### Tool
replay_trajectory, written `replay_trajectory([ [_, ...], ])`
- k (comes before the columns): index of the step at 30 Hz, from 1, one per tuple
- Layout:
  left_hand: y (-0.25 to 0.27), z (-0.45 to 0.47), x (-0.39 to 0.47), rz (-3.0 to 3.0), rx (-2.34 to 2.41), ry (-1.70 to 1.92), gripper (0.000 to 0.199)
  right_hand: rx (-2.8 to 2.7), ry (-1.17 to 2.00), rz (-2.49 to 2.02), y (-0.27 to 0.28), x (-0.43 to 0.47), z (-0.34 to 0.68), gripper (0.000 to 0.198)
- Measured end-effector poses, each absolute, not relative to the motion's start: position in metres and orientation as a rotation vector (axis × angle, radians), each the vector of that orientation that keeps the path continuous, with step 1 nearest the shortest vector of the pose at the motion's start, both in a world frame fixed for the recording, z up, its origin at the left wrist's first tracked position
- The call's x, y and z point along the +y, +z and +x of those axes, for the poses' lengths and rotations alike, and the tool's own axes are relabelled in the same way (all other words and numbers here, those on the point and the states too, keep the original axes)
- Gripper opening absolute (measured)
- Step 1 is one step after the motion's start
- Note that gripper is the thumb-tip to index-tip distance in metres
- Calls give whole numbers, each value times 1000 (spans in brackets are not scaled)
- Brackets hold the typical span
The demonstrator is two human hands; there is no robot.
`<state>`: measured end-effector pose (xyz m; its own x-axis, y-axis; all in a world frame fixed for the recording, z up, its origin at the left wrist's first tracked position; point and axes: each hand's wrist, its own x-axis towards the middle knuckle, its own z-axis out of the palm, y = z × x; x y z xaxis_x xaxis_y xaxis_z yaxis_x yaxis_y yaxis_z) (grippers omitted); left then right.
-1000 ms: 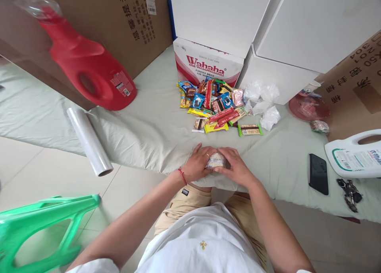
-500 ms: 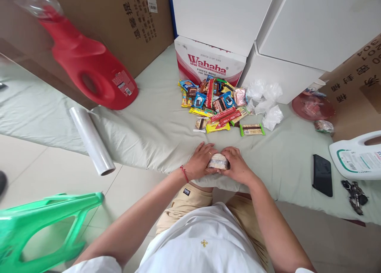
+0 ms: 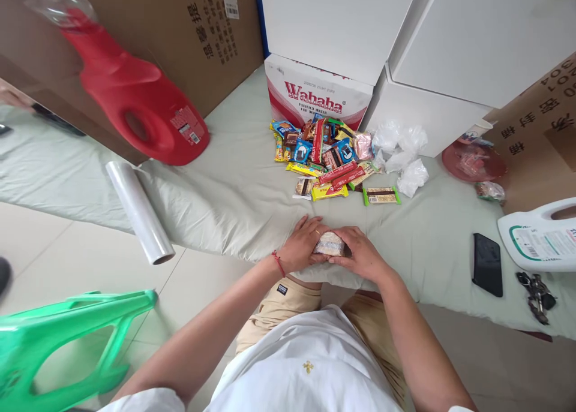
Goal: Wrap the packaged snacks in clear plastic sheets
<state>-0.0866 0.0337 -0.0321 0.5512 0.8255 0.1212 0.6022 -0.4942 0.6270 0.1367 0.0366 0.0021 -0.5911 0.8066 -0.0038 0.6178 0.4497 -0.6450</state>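
- Package (image 3: 330,244), small, pale and with a greyish band across its front, sits at the counter's (image 3: 243,202) near edge, between the person's two hands.
- Left hand (image 3: 302,244) is curved around the package's left side, fingers spread and pointing toward the far edge; a red bracelet (image 3: 278,263) circles that wrist.
- Right hand (image 3: 363,253) grips the package's right side, fingers over its top corner and thumb low along the front.
- Pale green cloth covers the counter and hangs in folds over the near edge.
- Pile of wrapped snacks (image 3: 320,151) lies beyond the hands, in front of a Wahaha carton (image 3: 317,94).
- Snack bar with green ends (image 3: 381,196) lies at the pile's near right side, just beside it.
- Crumpled plastic bags (image 3: 413,178) are heaped right of the pile.
- Phone (image 3: 487,265) and keys (image 3: 537,297) lie toward the counter's near right corner, with a white bottle (image 3: 535,247) just beyond them.
- Red jug (image 3: 157,94) stands left of the pile, beside a brown box (image 3: 148,16).
- Roll of plastic film (image 3: 139,214) lies slantwise, one end projecting past the counter's near edge.
- Green stool (image 3: 90,334) stands on the floor, left of the person.
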Motion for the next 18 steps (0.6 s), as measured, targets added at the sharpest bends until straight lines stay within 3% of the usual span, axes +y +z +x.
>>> replay_trajectory([
  [4, -24, -100, 32, 2101, 1050, 574, 84, -2215, 1107, -1269, 9, 32, 143, 52],
  [8, -14, -114, 23, 1549, 801, 817, 106, -1458, 1634, -1205, 12, 12, 149, 53],
  [13, 1, -83, 5, 844, 611, 936, 105, -750, 1938, -1036, 4, -14, 125, 53],
  [18, 7, -42, 1, 499, 770, 920, 74, -497, 2041, -1114, -8, -20, 110, 64],
])
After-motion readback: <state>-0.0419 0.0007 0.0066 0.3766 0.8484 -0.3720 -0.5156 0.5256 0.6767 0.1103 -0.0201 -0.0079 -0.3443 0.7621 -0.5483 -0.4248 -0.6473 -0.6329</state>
